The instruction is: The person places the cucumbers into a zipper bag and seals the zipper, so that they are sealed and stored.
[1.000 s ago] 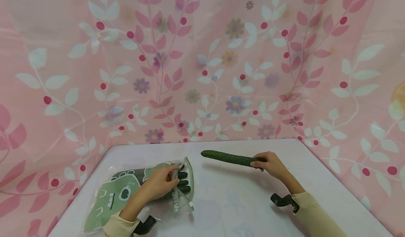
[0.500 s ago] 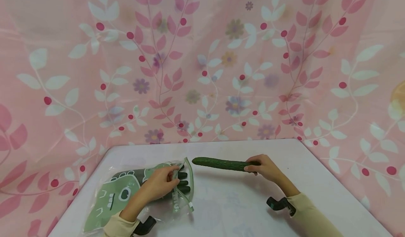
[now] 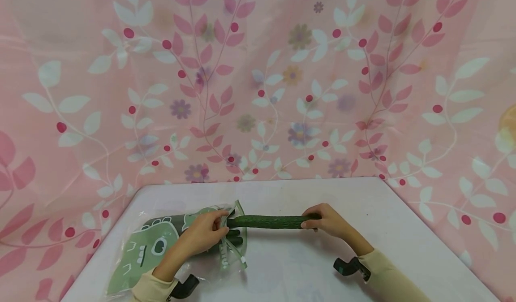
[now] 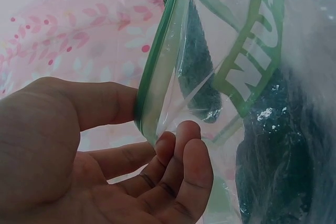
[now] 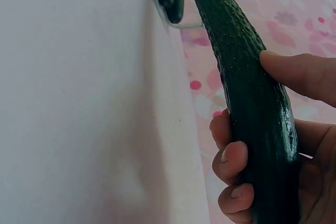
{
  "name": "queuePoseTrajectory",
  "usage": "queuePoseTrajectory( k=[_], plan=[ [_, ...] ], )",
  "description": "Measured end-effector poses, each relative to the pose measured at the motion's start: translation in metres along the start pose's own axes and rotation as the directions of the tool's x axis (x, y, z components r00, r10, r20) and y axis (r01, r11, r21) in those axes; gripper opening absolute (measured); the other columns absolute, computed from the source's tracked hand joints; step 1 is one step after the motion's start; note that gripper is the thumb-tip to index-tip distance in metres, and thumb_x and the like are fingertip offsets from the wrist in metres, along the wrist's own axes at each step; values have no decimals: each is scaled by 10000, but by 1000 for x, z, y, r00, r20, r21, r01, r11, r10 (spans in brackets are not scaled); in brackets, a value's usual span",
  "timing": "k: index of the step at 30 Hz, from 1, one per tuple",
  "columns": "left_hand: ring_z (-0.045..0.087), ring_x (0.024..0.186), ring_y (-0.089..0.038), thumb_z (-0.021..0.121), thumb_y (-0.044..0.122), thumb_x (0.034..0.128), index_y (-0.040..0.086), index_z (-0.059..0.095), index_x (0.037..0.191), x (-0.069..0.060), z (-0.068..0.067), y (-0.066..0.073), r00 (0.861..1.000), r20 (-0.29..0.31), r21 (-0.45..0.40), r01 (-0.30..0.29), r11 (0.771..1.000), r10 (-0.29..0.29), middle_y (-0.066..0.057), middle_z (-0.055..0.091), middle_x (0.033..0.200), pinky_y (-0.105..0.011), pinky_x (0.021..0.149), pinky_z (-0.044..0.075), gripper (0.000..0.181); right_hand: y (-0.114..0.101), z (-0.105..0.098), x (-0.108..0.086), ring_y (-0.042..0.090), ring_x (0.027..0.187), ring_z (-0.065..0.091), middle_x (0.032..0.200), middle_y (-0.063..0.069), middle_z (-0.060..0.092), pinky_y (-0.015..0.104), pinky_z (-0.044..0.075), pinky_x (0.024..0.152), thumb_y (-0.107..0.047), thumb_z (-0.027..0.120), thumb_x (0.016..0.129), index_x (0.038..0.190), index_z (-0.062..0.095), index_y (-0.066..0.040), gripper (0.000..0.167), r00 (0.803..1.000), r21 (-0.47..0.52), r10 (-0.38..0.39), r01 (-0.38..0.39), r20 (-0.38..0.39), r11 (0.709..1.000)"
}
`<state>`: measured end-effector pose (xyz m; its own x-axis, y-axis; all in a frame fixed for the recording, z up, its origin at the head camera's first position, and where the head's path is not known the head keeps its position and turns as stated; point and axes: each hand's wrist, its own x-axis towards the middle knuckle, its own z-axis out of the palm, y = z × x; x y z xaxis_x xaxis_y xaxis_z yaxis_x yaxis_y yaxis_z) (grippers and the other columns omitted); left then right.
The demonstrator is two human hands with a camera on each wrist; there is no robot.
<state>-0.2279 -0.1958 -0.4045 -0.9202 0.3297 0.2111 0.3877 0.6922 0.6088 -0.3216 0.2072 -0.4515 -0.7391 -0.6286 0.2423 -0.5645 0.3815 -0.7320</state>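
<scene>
A clear zip bag (image 3: 133, 252) with a green cartoon print lies on the left of the table, its mouth facing right. My left hand (image 3: 203, 234) pinches the green-edged rim of that mouth between thumb and fingers. Several dark green cucumbers (image 3: 234, 240) sit inside, their ends showing near the opening. A long cucumber (image 3: 268, 222) is held level by my right hand (image 3: 331, 223), thumb on one side and fingers curled round the other. Its far tip (image 4: 198, 72) shows through the clear film in the left wrist view, at the bag's mouth.
The white table (image 3: 306, 266) extends to the right and in front of the bag. A pink floral curtain (image 3: 258, 91) hangs behind the table's back edge. A slider (image 3: 243, 261) sits at the near end of the bag's zip.
My right hand has moved left and toward me, bringing the cucumber's tip from above the table to the bag's mouth. The left hand and bag have stayed in place.
</scene>
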Motion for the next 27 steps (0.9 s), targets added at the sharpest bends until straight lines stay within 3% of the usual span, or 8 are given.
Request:
queuePoseTrajectory(
  k=[8, 17, 27],
  plan=[
    [467, 616, -99, 697, 106, 973, -50, 614, 1380, 1, 0, 2, 1000, 8, 1, -11, 1000, 11, 45, 532, 750, -314, 599, 399, 444, -2, 14, 3, 175, 596, 610, 733, 30, 685, 300, 496, 585, -216, 763, 937, 1072, 787, -65, 204, 999, -5, -30, 30, 20, 1000],
    [468, 628, -87, 696, 120, 968, -45, 624, 1367, 2, -1, 2, 1000, 2, 10, -27, 1000, 27, 55, 531, 758, -312, 610, 408, 438, -12, 28, 5, 301, 585, 620, 757, 56, 704, 283, 492, 571, -195, 763, 935, 1066, 790, -79, 177, 999, 59, -36, 33, 41, 998],
    [462, 616, -88, 701, 139, 973, -31, 628, 1370, 1, 1, 0, 1000, 5, -3, -23, 1000, 23, 48, 533, 760, -315, 614, 403, 438, -14, 42, 12, 176, 598, 626, 814, -41, 715, 295, 525, 565, -215, 757, 936, 1051, 795, -82, 181, 995, 76, -76, 71, 68, 995]
  ],
)
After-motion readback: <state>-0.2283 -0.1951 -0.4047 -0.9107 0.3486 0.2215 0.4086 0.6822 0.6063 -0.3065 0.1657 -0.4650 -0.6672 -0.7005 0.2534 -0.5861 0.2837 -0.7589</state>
